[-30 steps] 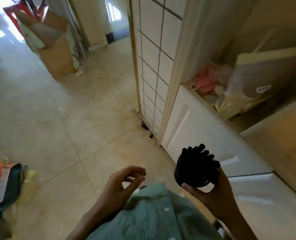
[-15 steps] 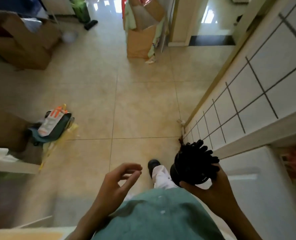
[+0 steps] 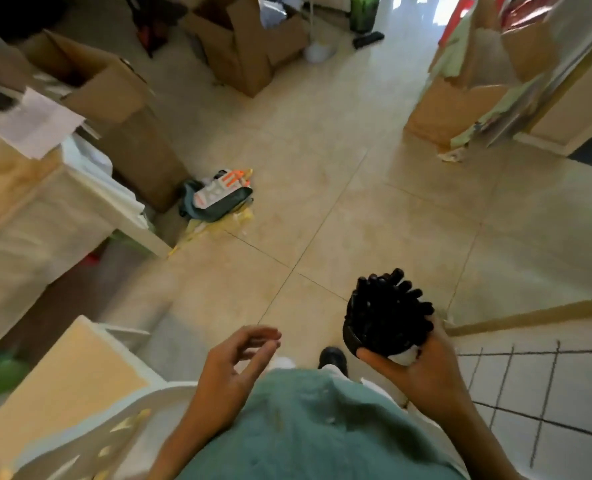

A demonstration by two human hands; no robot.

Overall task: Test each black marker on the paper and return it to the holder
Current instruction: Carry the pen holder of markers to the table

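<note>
My right hand (image 3: pixel 422 368) grips a black round holder (image 3: pixel 364 336) from below, at the lower right of the head view. Several black markers (image 3: pixel 390 301) stand bunched in it, their caps fanning out above the rim. My left hand (image 3: pixel 234 367) floats empty to the left of the holder, fingers loosely curled, a hand's width away from it. A sheet of white paper (image 3: pixel 33 121) lies on a surface at the far left.
I stand on a beige tiled floor (image 3: pixel 374 209). Open cardboard boxes (image 3: pixel 114 98) sit at the left and back, a bag with an orange-striped item (image 3: pixel 218 195) lies on the floor, a pale table (image 3: pixel 28 216) is at left, a white-tiled wall (image 3: pixel 547 393) at lower right.
The view has swung left, from the cabinet and tiled wall to the open floor and table. Both hands keep their pose, the right still gripping the holder.
</note>
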